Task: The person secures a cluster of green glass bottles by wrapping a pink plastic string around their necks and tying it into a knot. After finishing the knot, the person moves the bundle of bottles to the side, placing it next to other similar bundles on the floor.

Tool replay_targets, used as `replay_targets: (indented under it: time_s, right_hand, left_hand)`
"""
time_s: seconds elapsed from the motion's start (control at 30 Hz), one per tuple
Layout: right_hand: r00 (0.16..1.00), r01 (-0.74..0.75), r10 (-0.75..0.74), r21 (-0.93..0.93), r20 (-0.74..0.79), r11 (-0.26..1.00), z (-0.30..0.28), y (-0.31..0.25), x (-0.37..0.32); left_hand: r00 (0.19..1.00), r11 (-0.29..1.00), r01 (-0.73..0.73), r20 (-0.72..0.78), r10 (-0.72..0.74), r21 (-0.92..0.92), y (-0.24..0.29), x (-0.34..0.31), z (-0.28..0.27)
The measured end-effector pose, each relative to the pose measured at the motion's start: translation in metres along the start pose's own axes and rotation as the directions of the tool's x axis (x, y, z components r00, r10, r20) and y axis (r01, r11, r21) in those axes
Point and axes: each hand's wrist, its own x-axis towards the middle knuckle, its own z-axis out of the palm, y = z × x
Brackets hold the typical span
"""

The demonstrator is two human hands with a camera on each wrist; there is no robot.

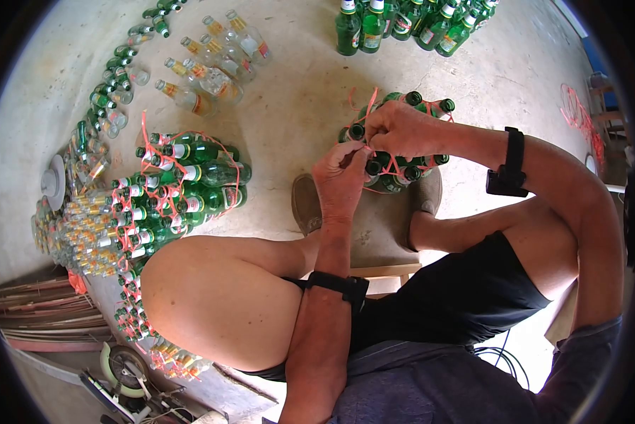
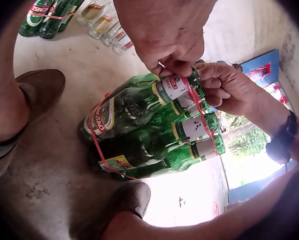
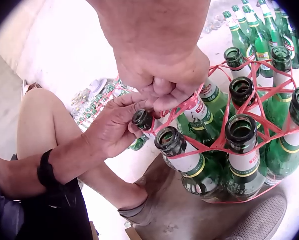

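Several green glass beer bottles (image 3: 242, 172) stand bundled between the person's feet, with red plastic string (image 3: 217, 145) woven around their necks. Another loop of string (image 2: 97, 135) circles the bottle bodies lower down. At the near left edge of the bundle, the left hand (image 1: 340, 173) pinches the string between thumb and fingers beside a bottle neck (image 3: 142, 120). Close against it, the right hand (image 1: 406, 131) has its fingers curled in and grips string as well. The fingers of both hands meet at the bottle mouths, and they partly hide the string there.
Tied green bottles (image 1: 208, 173) stand at the left, near clear bottles (image 1: 211, 81). More green bottles (image 1: 402, 25) are grouped at the far side. Shoes (image 1: 307, 203) flank the bundle. Loose red string (image 1: 579, 116) lies at the right; a small wheel (image 1: 124, 370) is at lower left.
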Motion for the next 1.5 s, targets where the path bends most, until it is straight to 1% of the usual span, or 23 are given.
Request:
replay_targets:
  time_s: [0.07,0.17,0.27,0.37,0.47,0.57,0.67,0.77,0.87,1.0,1.07,1.17,1.27,1.37,1.47,1.5]
  right_hand:
    - [0.999,-0.045,0.045,0.033,0.012,0.998,-0.001,-0.006,-0.002]
    - [0.998,-0.052,0.049,0.046,0.045,0.998,-0.005,-0.007,-0.002]
    - [0.999,0.031,-0.030,-0.035,0.036,0.999,-0.008,-0.006,-0.004]
    - [0.986,0.170,-0.169,-0.148,0.019,0.974,-0.006,0.004,-0.002]
    - [0.965,0.246,-0.256,-0.155,-0.053,0.957,0.002,0.006,-0.005]
    - [0.961,0.262,-0.271,-0.139,-0.055,0.955,0.001,0.006,-0.005]
    - [0.973,0.215,-0.226,-0.169,-0.047,0.962,0.001,0.018,0.003]
    - [0.954,0.238,-0.264,-0.174,-0.143,0.956,0.005,0.020,0.006]
    - [0.955,0.259,-0.282,-0.207,-0.092,0.944,0.000,0.020,0.005]
    - [0.958,0.254,-0.277,-0.224,-0.078,0.941,0.000,0.017,0.003]
    - [0.959,0.250,-0.274,-0.241,-0.070,0.938,-0.001,0.014,0.001]
    - [0.966,0.238,-0.256,-0.305,-0.019,0.922,-0.002,0.014,0.003]
    - [0.962,0.263,-0.270,-0.437,0.047,0.860,-0.004,0.015,0.009]
    - [0.985,0.158,-0.117,-0.404,0.126,0.901,-0.007,0.014,0.012]
    - [0.981,0.188,-0.139,-0.459,0.139,0.869,-0.008,0.011,0.009]
    - [0.984,0.158,-0.105,-0.438,0.142,0.885,-0.007,0.013,0.010]
  left_hand:
    - [1.000,1.000,0.000,-0.008,0.000,0.005,-0.001,0.000,0.001]
    - [1.000,1.000,0.006,-0.011,-0.006,-0.005,0.000,0.000,0.000]
    - [1.000,0.999,0.029,-0.009,-0.029,-0.044,-0.001,0.000,0.001]
    - [0.999,0.996,0.017,-0.026,-0.019,-0.084,-0.002,0.001,0.002]
    - [0.999,0.991,0.016,-0.039,-0.022,-0.131,-0.003,0.000,0.005]
    - [0.999,0.991,0.040,-0.027,-0.044,-0.131,-0.004,0.000,0.003]
    - [0.996,0.989,0.082,-0.019,-0.085,-0.123,-0.002,0.000,0.002]
    - [0.993,0.985,0.110,-0.018,-0.113,-0.135,-0.001,0.000,0.002]
    - [0.993,0.982,0.114,-0.012,-0.117,-0.153,-0.002,0.000,0.002]
    - [0.993,0.978,0.113,0.000,-0.115,-0.173,-0.003,0.001,0.001]
    - [0.993,0.981,0.113,0.000,-0.115,-0.155,-0.002,0.001,0.001]
    - [0.993,0.983,0.116,0.000,-0.117,-0.144,-0.001,0.001,0.001]
    - [0.992,0.983,0.124,-0.003,-0.126,-0.139,0.000,0.001,0.002]
    - [0.993,0.985,0.120,0.002,-0.121,-0.125,-0.001,0.002,0.001]
    - [0.992,0.980,0.129,0.008,-0.129,-0.150,0.000,0.002,0.002]
    - [0.991,0.977,0.135,0.010,-0.135,-0.165,0.000,0.002,0.002]
